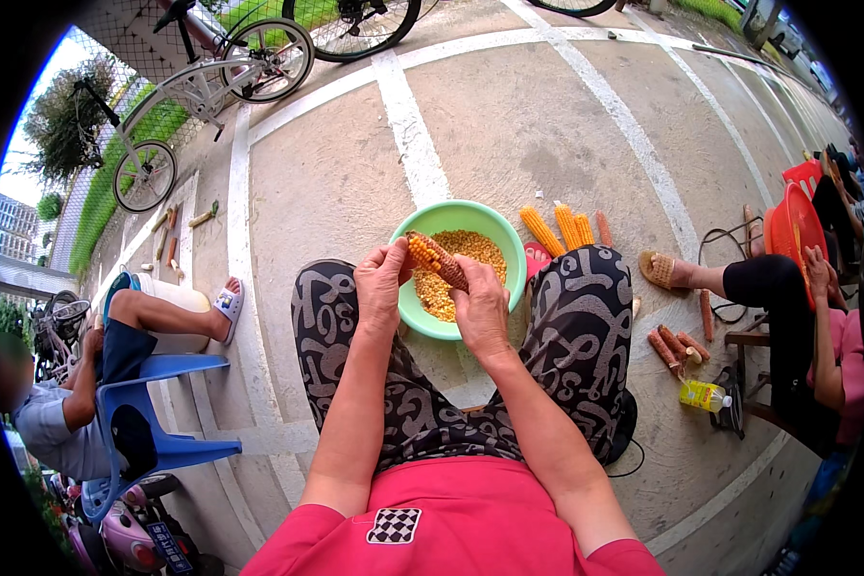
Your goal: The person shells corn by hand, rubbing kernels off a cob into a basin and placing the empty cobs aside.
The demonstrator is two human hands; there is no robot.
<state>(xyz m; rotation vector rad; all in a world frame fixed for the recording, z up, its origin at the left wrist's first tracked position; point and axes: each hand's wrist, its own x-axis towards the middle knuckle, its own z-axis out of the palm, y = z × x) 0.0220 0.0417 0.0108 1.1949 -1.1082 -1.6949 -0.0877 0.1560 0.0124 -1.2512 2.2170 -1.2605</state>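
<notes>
A partly shelled corn cob is held in both hands over a light green plastic basin. My left hand grips its upper left end, where yellow-orange kernels remain. My right hand holds the bare reddish lower end. Loose corn kernels lie in the basin, which stands on the ground between the knees. Right of it, several unshelled corn ears rest beside a bare cob, near a foot in a red sandal.
Bare cobs and a yellow-labelled bottle lie at right, near a person with a red basin. At left another person sits on a blue plastic chair by a white bucket. Bicycles stand beyond.
</notes>
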